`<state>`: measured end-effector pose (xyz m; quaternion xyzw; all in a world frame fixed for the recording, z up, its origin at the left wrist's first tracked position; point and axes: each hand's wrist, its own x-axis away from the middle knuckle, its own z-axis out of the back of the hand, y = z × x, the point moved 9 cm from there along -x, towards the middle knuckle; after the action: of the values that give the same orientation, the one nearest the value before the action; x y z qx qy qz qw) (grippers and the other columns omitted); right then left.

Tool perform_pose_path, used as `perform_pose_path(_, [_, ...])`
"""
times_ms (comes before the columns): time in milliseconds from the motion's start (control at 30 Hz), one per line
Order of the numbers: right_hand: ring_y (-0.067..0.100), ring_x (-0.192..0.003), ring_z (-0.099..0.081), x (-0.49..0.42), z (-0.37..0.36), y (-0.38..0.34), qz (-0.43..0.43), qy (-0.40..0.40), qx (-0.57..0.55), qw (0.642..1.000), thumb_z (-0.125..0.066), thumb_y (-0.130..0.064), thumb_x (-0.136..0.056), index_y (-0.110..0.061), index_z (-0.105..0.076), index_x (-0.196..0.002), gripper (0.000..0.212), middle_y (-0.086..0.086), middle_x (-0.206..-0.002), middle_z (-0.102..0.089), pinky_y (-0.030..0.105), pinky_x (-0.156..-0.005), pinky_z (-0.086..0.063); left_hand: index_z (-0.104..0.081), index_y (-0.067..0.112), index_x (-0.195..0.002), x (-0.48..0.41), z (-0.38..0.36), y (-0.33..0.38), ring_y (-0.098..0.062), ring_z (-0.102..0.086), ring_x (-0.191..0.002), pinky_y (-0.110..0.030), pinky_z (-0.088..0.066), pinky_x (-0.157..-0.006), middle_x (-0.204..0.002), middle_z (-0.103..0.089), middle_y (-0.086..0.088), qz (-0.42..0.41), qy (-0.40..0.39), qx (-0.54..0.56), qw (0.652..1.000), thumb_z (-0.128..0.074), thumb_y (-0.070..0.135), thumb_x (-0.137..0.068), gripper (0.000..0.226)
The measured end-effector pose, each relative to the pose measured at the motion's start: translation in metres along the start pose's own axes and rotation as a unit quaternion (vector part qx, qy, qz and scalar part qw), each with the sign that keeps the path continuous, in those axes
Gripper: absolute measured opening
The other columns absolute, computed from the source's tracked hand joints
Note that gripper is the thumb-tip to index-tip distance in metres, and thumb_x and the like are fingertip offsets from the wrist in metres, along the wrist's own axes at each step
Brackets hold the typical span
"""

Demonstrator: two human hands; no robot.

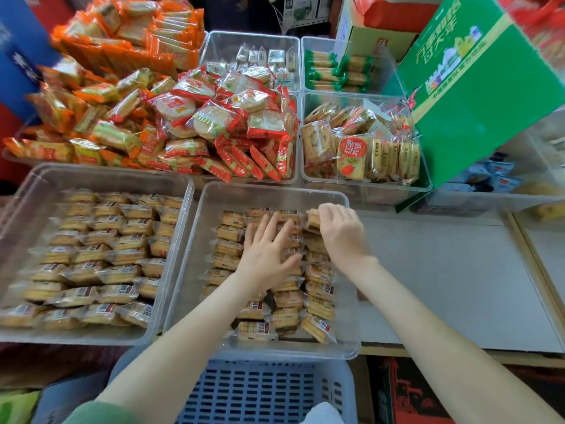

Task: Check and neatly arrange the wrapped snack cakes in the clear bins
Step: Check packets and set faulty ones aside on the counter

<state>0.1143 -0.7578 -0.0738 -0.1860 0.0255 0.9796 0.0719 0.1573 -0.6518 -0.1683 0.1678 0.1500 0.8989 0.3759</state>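
Mid-arranging: left hand [269, 252], fingers spread, presses the cakes [227, 240]; right hand [341, 232], just beside it, pinches one cake [312, 223], which likely needs tucking into its row.

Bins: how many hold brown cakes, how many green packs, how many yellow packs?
Brown cakes: 2, the left bin and the middle bin
Green packs: 1, the green-pack bin
Yellow packs: 1, the yellow-pack bin
Total: 4
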Motion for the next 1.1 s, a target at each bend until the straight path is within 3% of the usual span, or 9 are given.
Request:
perform_pose_path(133, [0.018,-0.053,-0.051,0.026,0.076,0.013,-0.091,0.093,-0.153,0.98,-0.056,-0.001,-0.093,-0.002,-0.053,-0.085,0.008,0.007,-0.065,-0.056,0.027,-0.046,-0.044,-0.025,0.02,-0.153,0.029,0.031,0.012,-0.015,-0.027,-0.144,-0.034,-0.024,-0.117,-0.157,-0.03,0.0,0.085,0.03,0.299,0.95,-0.049,0.043,-0.099,0.063])
perform_pose_path(200, [0.009,-0.056,-0.05,0.046,0.09,0.02,-0.181,0.062,-0.246,0.95,-0.052,-0.007,-0.097,-0.004,-0.053,-0.093,0.005,0.001,-0.071,-0.056,0.013,-0.047,-0.037,-0.042,0.021,-0.144,0.049,0.036,0.024,-0.009,-0.056,-0.121,-0.032,-0.045,-0.104,-0.138,-0.056,0.003,0.11,-0.007,0.446,0.888,-0.051,0.037,-0.099,0.048])
perform_pose_path(267, [0.001,-0.062,-0.051,0.073,0.095,0.022,-0.259,0.042,-0.323,0.909,-0.051,-0.008,-0.098,-0.009,-0.053,-0.094,0.004,-0.005,-0.075,-0.055,0.01,-0.05,-0.039,-0.059,0.016,-0.123,0.073,0.037,0.037,-0.008,-0.068,-0.098,-0.027,-0.055,-0.089,-0.116,-0.069,-0.001,0.118,-0.034,0.537,0.835,-0.052,0.026,-0.1,0.026])
perform_pose_path(333, [-0.001,-0.069,-0.055,0.102,0.092,0.021,-0.335,0.019,-0.389,0.858,-0.051,-0.01,-0.098,-0.013,-0.053,-0.094,0.006,-0.006,-0.08,-0.059,0.008,-0.055,-0.043,-0.064,0.013,-0.106,0.097,0.039,0.043,-0.013,-0.071,-0.09,-0.026,-0.058,-0.081,-0.106,-0.072,-0.006,0.118,-0.038,0.555,0.823,-0.055,0.018,-0.099,0.012])
perform_pose_path(467, [-0.002,-0.072,-0.065,0.156,0.082,-0.002,-0.43,-0.022,-0.567,0.702,-0.047,-0.007,-0.1,-0.014,-0.058,-0.097,0.014,-0.001,-0.091,-0.066,0.012,-0.063,-0.051,-0.063,0.011,-0.09,0.148,0.039,0.045,-0.013,-0.07,-0.074,-0.024,-0.058,-0.07,-0.085,-0.073,-0.006,0.112,-0.044,0.56,0.82,-0.06,0.006,-0.094,0.007])
perform_pose_path(567, [0.007,-0.079,-0.068,0.187,0.083,-0.019,-0.458,-0.015,-0.616,0.641,-0.045,-0.003,-0.1,-0.016,-0.062,-0.094,0.021,0.003,-0.092,-0.069,0.02,-0.068,-0.055,-0.061,0.006,-0.088,0.179,0.036,0.045,-0.015,-0.071,-0.073,-0.023,-0.057,-0.067,-0.078,-0.073,-0.005,0.112,-0.043,0.559,0.821,-0.06,-0.004,-0.091,0.011])
perform_pose_path(700, [0.016,-0.09,-0.069,0.222,0.082,-0.034,-0.499,0.003,-0.624,0.601,-0.046,-0.005,-0.1,-0.015,-0.062,-0.094,0.02,0.004,-0.093,-0.071,0.029,-0.074,-0.057,-0.061,0.006,-0.086,0.21,0.031,0.05,-0.016,-0.069,-0.069,-0.028,-0.06,-0.067,-0.075,-0.07,-0.004,0.139,-0.045,0.574,0.806,-0.059,-0.003,-0.092,0.011])
perform_pose_path(867, [0.018,-0.093,-0.069,0.246,0.088,-0.045,-0.514,0.028,-0.634,0.577,-0.046,-0.006,-0.1,-0.014,-0.061,-0.096,0.018,0.008,-0.098,-0.071,0.036,-0.08,-0.057,-0.061,0.006,-0.091,0.235,0.024,0.063,-0.017,-0.065,-0.075,-0.034,-0.058,-0.079,-0.078,-0.064,-0.005,0.134,-0.094,0.597,0.786,-0.054,0.022,-0.098,0.019])
perform_pose_path(1100, [0.015,-0.083,-0.069,0.256,0.111,-0.052,-0.497,0.046,-0.66,0.562,-0.045,-0.004,-0.1,-0.01,-0.06,-0.095,0.017,0.006,-0.089,-0.07,0.025,-0.066,-0.056,-0.056,0.006,-0.088,0.25,0.028,0.075,-0.01,-0.061,-0.065,-0.023,-0.055,-0.068,-0.071,-0.062,-0.001,0.076,-0.122,0.534,0.833,-0.058,0.004,-0.094,0.007])
